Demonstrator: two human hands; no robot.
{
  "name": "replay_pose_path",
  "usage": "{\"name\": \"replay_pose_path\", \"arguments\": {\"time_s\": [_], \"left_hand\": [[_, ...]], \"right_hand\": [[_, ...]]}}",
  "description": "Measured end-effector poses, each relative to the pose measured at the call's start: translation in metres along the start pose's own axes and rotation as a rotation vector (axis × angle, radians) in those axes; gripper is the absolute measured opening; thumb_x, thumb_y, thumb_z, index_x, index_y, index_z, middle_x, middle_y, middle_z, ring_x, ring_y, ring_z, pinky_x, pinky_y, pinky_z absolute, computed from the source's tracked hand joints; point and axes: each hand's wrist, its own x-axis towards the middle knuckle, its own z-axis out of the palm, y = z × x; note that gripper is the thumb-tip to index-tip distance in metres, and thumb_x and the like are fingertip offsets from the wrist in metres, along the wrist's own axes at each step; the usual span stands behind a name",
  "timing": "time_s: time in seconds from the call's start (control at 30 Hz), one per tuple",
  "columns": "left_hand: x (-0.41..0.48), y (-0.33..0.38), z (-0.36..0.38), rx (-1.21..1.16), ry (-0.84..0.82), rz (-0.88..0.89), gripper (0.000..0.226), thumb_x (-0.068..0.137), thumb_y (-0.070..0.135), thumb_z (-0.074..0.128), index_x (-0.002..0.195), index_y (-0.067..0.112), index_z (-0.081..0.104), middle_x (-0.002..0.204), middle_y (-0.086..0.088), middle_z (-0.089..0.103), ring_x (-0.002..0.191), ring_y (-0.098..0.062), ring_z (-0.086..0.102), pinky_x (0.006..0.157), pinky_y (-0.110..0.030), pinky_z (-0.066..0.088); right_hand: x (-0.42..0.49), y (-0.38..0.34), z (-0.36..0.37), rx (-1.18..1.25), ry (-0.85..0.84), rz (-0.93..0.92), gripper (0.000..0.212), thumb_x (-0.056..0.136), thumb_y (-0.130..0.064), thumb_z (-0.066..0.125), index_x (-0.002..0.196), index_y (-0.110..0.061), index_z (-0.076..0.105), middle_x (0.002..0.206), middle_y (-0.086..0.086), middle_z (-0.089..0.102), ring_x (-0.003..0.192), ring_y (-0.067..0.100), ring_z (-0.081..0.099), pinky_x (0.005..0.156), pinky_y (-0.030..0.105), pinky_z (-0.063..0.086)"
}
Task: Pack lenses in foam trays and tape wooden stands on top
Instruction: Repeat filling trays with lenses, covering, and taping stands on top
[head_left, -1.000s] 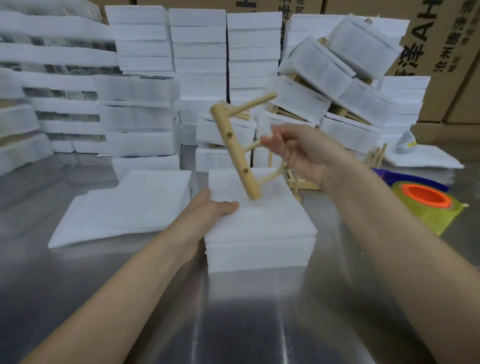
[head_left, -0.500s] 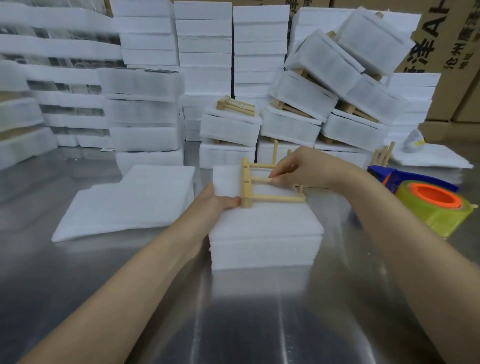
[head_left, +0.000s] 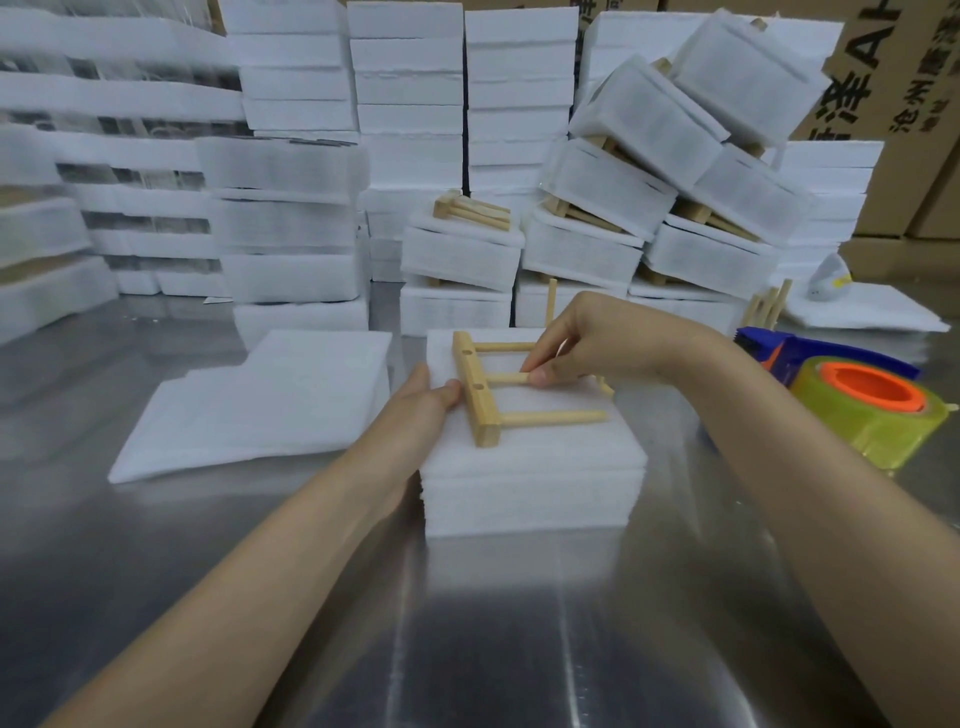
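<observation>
A white foam tray pack (head_left: 530, 483) lies in the middle of the steel table. On its top lies a wooden stand (head_left: 480, 395), a flat bar with three dowels pointing right. My right hand (head_left: 597, 348) pinches the middle dowel with thumb and fingers. My left hand (head_left: 415, 410) rests against the pack's left edge, thumb on top next to the stand's bar. No lenses are visible.
A tape dispenser (head_left: 862, 400) with an orange core sits at the right. Loose foam sheets (head_left: 260, 410) lie at the left. Stacks of foam packs (head_left: 587, 249), some with stands on top, fill the back. More wooden stands (head_left: 769, 306) lean at the right.
My right hand brought the wooden stand down from the air and laid it flat on the foam pack. My left hand stayed at the pack's left edge.
</observation>
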Motion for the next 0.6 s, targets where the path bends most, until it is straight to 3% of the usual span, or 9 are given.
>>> {"name": "replay_pose_path", "arguments": {"time_s": [0.13, 0.27, 0.43, 0.5, 0.6], "left_hand": [[0.002, 0.001, 0.0, 0.002, -0.003, 0.001, 0.029, 0.101, 0.021, 0.044, 0.129, 0.02, 0.05, 0.119, -0.004, 0.065, 0.105, -0.022, 0.064, 0.081, -0.033, 0.051], [0.002, 0.0, 0.0, 0.019, -0.011, -0.008, 0.029, 0.1, 0.022, 0.046, 0.129, 0.022, 0.05, 0.12, -0.004, 0.065, 0.107, -0.024, 0.064, 0.098, -0.045, 0.049], [0.004, 0.0, -0.001, 0.002, -0.01, -0.02, 0.031, 0.1, 0.023, 0.047, 0.131, 0.022, 0.048, 0.12, -0.003, 0.065, 0.106, -0.023, 0.065, 0.09, -0.038, 0.052], [0.005, 0.0, -0.001, -0.029, -0.016, -0.032, 0.034, 0.099, 0.023, 0.049, 0.132, 0.02, 0.047, 0.118, -0.003, 0.066, 0.102, -0.022, 0.067, 0.078, -0.033, 0.054], [0.007, -0.003, -0.003, -0.154, 0.001, -0.103, 0.045, 0.096, 0.035, 0.05, 0.138, 0.019, 0.044, 0.124, -0.003, 0.064, 0.104, -0.021, 0.066, 0.069, -0.029, 0.051]], "right_hand": [[0.002, 0.001, 0.002, 0.036, 0.031, 0.013, 0.007, 0.078, -0.026, 0.078, 0.077, -0.032, 0.078, 0.069, -0.019, 0.071, 0.065, -0.009, 0.061, 0.054, 0.002, 0.041], [0.004, 0.003, 0.002, 0.055, 0.047, 0.028, 0.009, 0.079, -0.025, 0.077, 0.075, -0.033, 0.076, 0.064, -0.02, 0.068, 0.06, -0.011, 0.059, 0.052, 0.003, 0.04], [0.002, 0.002, 0.001, -0.001, 0.017, 0.022, 0.006, 0.084, -0.025, 0.073, 0.081, -0.03, 0.075, 0.066, -0.025, 0.067, 0.063, -0.013, 0.059, 0.05, 0.001, 0.037], [0.002, 0.002, 0.001, 0.056, 0.114, 0.011, 0.013, 0.09, -0.031, 0.065, 0.083, -0.027, 0.076, 0.071, -0.016, 0.07, 0.065, -0.006, 0.061, 0.055, 0.006, 0.042], [0.007, 0.013, 0.001, 0.141, 0.436, 0.132, 0.03, 0.098, -0.027, 0.049, 0.081, -0.012, 0.07, 0.073, 0.002, 0.069, 0.061, 0.012, 0.063, 0.061, 0.025, 0.05]]}}
